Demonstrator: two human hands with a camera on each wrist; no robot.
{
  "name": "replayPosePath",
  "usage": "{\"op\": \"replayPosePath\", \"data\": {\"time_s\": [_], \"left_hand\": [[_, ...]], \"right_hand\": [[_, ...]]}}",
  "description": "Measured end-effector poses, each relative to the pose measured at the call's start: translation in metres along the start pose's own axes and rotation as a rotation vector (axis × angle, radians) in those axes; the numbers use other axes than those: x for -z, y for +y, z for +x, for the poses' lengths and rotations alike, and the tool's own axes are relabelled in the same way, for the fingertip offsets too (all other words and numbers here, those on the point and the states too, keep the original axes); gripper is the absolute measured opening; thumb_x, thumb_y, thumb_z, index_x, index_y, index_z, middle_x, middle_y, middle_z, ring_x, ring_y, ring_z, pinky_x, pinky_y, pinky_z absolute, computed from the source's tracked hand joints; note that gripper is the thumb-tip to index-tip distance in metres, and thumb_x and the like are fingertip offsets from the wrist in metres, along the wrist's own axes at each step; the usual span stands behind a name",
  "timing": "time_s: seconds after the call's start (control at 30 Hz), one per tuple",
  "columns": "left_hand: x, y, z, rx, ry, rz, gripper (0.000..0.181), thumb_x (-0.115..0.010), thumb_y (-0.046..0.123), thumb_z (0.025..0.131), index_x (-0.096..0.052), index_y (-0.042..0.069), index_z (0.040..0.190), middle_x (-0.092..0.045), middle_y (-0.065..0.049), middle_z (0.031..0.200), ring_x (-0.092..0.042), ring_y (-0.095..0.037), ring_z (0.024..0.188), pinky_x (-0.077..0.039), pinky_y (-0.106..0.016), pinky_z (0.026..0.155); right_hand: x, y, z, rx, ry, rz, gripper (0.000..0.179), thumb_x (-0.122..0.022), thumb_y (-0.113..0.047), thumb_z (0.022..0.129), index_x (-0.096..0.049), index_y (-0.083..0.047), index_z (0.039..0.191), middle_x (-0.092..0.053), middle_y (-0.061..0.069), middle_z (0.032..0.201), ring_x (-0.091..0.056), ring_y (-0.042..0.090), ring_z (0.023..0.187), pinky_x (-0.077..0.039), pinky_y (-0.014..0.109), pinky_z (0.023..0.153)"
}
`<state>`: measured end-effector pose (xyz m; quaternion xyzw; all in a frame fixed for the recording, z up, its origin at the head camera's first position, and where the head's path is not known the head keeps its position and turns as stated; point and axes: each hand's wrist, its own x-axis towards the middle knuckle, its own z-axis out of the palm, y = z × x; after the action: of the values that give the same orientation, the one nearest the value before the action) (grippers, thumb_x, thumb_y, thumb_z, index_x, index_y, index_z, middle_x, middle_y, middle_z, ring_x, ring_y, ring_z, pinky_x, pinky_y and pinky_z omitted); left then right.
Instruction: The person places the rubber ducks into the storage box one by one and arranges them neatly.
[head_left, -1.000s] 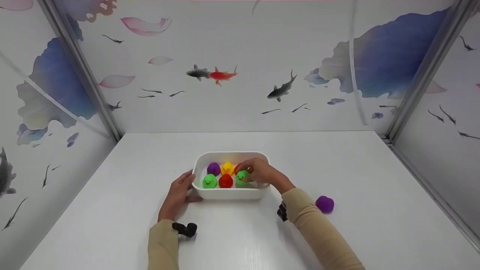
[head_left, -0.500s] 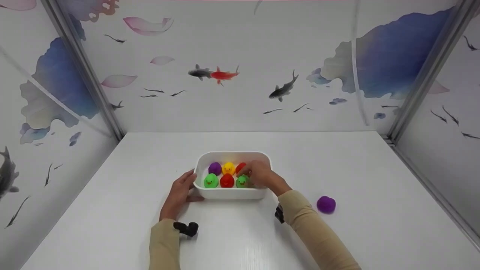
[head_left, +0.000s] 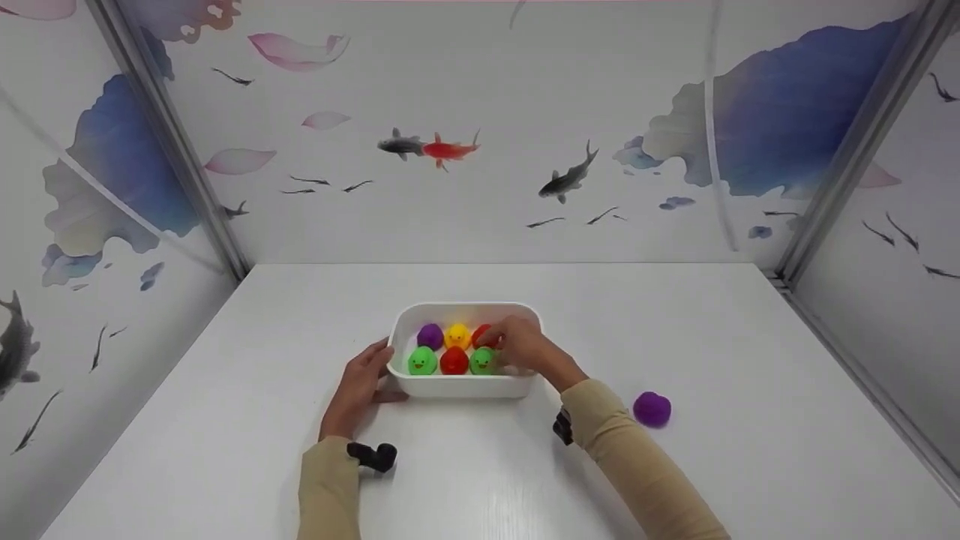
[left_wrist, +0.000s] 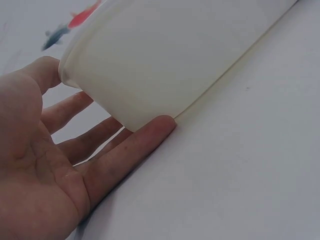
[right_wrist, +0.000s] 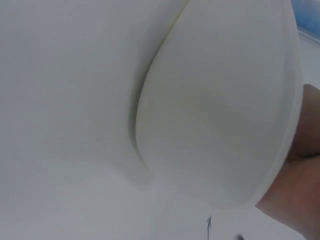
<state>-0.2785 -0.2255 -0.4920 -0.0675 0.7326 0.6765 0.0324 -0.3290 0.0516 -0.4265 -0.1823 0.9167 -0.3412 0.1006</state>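
In the head view a white plastic box [head_left: 465,387] stands on the table. My left hand [head_left: 355,390] holds its left end; in the left wrist view, one digit [left_wrist: 135,145] lies along the bottom corner and the others reach up toward the rim. Inside the box my right hand [head_left: 521,345] has its fingers at the right green toy duck [head_left: 482,362], partly covering it. Left of that sit a red duck [head_left: 454,362] and another green duck [head_left: 422,361]. Behind are a purple duck [head_left: 430,337], a yellow duck [head_left: 457,337] and a half-hidden red duck [head_left: 481,332].
A purple rounded toy [head_left: 652,409] lies on the white table [head_left: 465,480], right of the box and beside the right sleeve [head_left: 630,450]. Printed wall panels [head_left: 480,210] enclose the table at the back and sides.
The right green duck has come down to the level of the front row, with my right hand around it. My left hand keeps its place at the box's end.
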Motion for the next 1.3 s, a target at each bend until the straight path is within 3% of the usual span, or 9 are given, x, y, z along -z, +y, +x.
{"op": "replayPosePath", "data": {"time_s": [0.23,0.33,0.67,1.13,1.3], "left_hand": [[0.005,-0.002,-0.003,0.014,0.019,0.014,0.053,-0.046,0.042,0.105,-0.042,0.02,0.153,-0.047,-0.012,0.155,-0.049,-0.034,0.14,-0.065,-0.04,0.081],[0.006,-0.002,-0.003,0.007,0.018,0.008,0.053,-0.047,0.042,0.105,-0.042,0.02,0.153,-0.047,-0.012,0.155,-0.051,-0.034,0.138,-0.064,-0.04,0.082],[0.007,-0.006,-0.005,0.009,0.01,-0.04,0.052,-0.049,0.04,0.105,-0.043,0.019,0.152,-0.049,-0.01,0.154,-0.051,-0.032,0.138,-0.064,-0.041,0.083],[0.002,-0.001,-0.001,0.012,-0.004,-0.04,0.051,-0.048,0.041,0.105,-0.044,0.022,0.152,-0.048,-0.009,0.155,-0.048,-0.032,0.141,-0.064,-0.039,0.085],[-0.001,0.0,0.0,0.016,-0.014,-0.026,0.052,-0.048,0.042,0.105,-0.042,0.022,0.153,-0.047,-0.008,0.156,-0.047,-0.031,0.142,-0.064,-0.039,0.085]], "right_hand": [[0.019,-0.006,-0.01,-0.048,0.032,0.117,0.034,-0.077,-0.004,0.086,-0.074,-0.01,0.119,-0.066,0.009,0.125,-0.064,0.028,0.112,-0.061,0.036,0.094],[0.029,-0.006,-0.02,-0.035,0.045,0.12,0.034,-0.078,-0.007,0.086,-0.074,-0.011,0.119,-0.064,0.012,0.128,-0.062,0.032,0.119,-0.061,0.038,0.095],[0.051,0.01,-0.053,0.037,0.11,0.091,0.029,-0.078,-0.013,0.087,-0.075,-0.016,0.116,-0.065,0.008,0.126,-0.061,0.03,0.12,-0.061,0.04,0.095],[0.09,0.049,-0.115,0.163,0.111,0.108,0.039,-0.078,-0.028,0.087,-0.069,-0.014,0.122,-0.065,0.008,0.126,-0.062,0.032,0.123,-0.058,0.046,0.1],[0.104,0.072,-0.129,0.204,0.108,0.098,0.039,-0.078,-0.029,0.087,-0.069,-0.015,0.122,-0.065,0.007,0.126,-0.064,0.031,0.121,-0.06,0.034,0.096]]}}
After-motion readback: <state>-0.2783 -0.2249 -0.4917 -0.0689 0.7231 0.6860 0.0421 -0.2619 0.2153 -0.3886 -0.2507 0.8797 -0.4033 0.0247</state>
